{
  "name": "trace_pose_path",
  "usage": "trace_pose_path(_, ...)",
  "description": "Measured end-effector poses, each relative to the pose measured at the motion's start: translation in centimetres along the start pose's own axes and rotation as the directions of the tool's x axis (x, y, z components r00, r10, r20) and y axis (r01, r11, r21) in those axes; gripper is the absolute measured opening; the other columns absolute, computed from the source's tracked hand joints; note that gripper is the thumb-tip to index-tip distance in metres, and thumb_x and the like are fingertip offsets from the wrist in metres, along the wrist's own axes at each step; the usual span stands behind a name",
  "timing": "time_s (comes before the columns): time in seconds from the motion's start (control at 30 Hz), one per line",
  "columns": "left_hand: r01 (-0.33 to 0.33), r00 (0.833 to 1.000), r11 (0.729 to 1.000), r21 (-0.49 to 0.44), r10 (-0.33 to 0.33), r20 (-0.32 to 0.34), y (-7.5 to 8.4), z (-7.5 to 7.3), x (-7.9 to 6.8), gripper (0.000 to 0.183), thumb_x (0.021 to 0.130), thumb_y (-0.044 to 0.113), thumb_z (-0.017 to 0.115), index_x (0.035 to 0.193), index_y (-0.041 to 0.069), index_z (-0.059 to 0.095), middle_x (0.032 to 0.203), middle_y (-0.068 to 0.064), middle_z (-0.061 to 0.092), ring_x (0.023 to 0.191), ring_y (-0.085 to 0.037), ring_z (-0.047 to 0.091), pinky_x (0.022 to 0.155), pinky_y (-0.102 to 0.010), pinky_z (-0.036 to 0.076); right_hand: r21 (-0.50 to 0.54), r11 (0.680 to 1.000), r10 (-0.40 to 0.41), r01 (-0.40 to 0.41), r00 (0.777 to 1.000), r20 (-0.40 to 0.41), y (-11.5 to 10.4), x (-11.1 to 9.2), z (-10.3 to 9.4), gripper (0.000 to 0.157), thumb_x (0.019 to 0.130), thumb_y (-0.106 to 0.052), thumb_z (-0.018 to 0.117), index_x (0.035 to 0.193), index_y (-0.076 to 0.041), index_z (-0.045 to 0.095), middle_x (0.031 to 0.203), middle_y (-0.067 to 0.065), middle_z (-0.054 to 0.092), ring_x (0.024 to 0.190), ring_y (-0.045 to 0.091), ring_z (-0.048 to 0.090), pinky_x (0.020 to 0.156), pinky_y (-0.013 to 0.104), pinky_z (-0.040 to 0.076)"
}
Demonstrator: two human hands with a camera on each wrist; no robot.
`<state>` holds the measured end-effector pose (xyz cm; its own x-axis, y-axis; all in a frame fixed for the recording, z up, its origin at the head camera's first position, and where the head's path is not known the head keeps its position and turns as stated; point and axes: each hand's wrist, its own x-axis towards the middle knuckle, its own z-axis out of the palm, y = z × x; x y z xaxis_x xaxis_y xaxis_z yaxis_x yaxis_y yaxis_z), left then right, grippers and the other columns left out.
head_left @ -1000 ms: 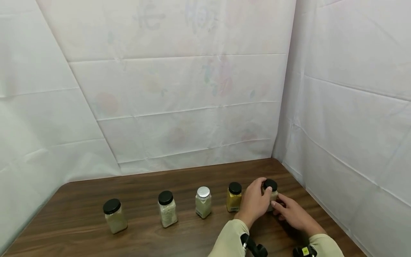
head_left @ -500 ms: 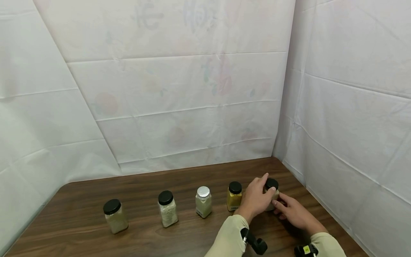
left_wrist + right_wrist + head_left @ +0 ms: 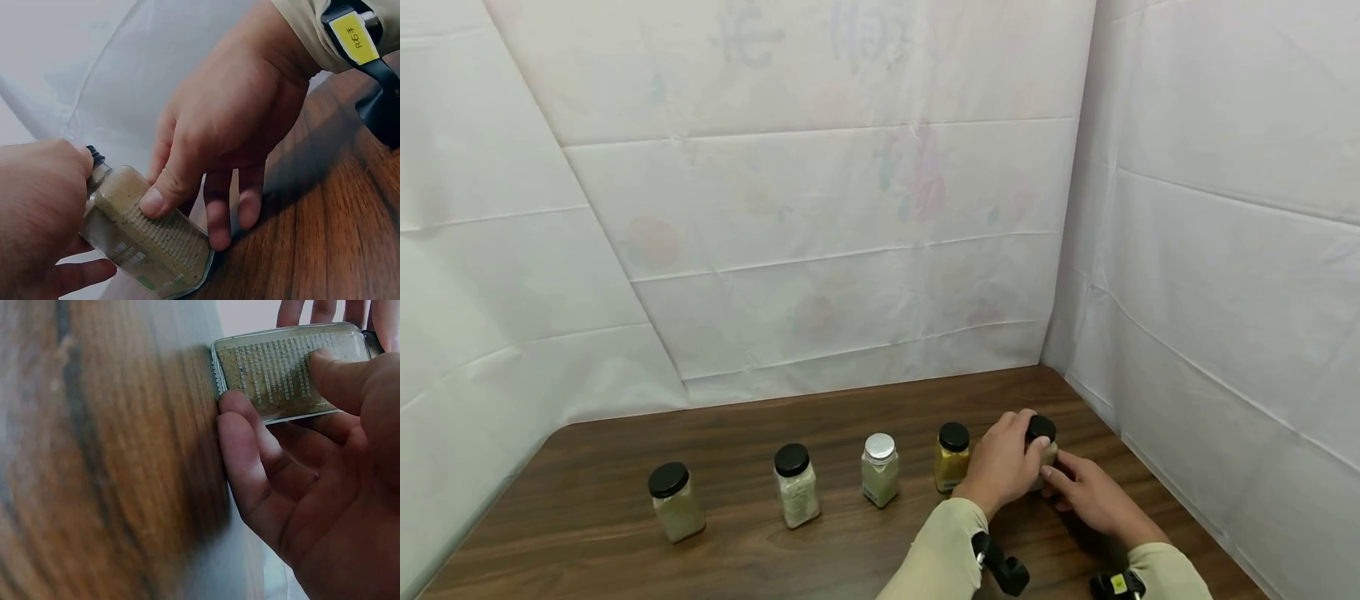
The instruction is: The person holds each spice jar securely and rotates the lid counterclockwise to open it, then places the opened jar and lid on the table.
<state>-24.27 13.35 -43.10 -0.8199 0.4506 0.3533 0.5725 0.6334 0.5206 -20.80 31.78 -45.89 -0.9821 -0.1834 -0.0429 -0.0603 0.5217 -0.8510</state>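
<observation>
In the head view, a clear spice jar with a black lid stands at the right end of a row of jars. My left hand holds it from the left, its fingers reaching up by the lid. My right hand pinches its lower right side. Printed text and tan powder show on the jar in the left wrist view, where the right thumb presses its face. Seen from the right wrist, the jar's base is near the wood; whether it touches cannot be told.
Left of the hands stand a yellow jar, a silver-lidded jar, and two more black-lidded jars of pale powder. White cloth surrounds the brown wooden table at back and sides.
The held jar and both hands have shifted slightly right, away from the yellow jar. A left finger that stuck out beside the lid half a second ago now lies closer to it.
</observation>
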Motion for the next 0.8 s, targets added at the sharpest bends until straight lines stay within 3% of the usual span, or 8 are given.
trace_pose_path(0.23, 0.015, 0.998, 1.000, -0.004, -0.015, -0.056, 0.3, 0.7, 0.0, 0.044, 0.105, 0.040, 0.049, 0.145, 0.021, 0.050, 0.131, 0.003, 0.058, 0.114, -0.014, 0.061, 0.093, -0.031, 0.050, -0.043, 0.999, -0.008, 0.007, 1.000, -0.018, -0.1, -0.1, 0.1, 0.045, 0.105, -0.031, 0.053, 0.131, 0.006, 0.054, 0.105, 0.013, 0.066, 0.095, 0.026, 0.066, 0.071, 0.039, 0.058)
trace_pose_path(0.4, 0.041, 0.997, 0.999, -0.017, -0.042, -0.069, 0.6, 0.7, 0.2, 0.044, 0.104, 0.040, 0.051, 0.143, 0.018, 0.052, 0.126, 0.001, 0.059, 0.110, -0.015, 0.062, 0.090, -0.031, 0.051, -0.050, 0.999, -0.013, 0.012, 1.000, -0.015, -0.4, 0.1, 0.0, 0.047, 0.105, -0.032, 0.054, 0.133, 0.007, 0.053, 0.102, 0.011, 0.067, 0.094, 0.025, 0.065, 0.071, 0.037, 0.058)
trace_pose_path(0.63, 0.065, 0.997, 0.996, -0.057, -0.063, 0.034, 0.5, -0.2, 0.3, 0.048, 0.101, 0.045, 0.056, 0.144, 0.023, 0.052, 0.125, 0.004, 0.056, 0.104, -0.011, 0.061, 0.087, -0.029, 0.051, 0.012, 1.000, 0.007, -0.008, 0.998, 0.058, 0.0, -0.2, -0.7, 0.056, 0.104, -0.034, 0.054, 0.138, 0.010, 0.046, 0.120, 0.019, 0.062, 0.102, 0.031, 0.064, 0.075, 0.044, 0.058)
trace_pose_path(0.8, 0.082, 0.993, 0.992, -0.095, -0.074, 0.089, 0.5, -0.4, 0.3, 0.049, 0.102, 0.046, 0.055, 0.148, 0.030, 0.048, 0.127, 0.003, 0.053, 0.103, -0.011, 0.060, 0.088, -0.030, 0.050, 0.019, 1.000, -0.008, 0.007, 0.998, 0.060, 0.1, -0.4, -0.7, 0.058, 0.104, -0.038, 0.054, 0.137, 0.010, 0.047, 0.115, 0.017, 0.064, 0.100, 0.031, 0.065, 0.074, 0.044, 0.057)
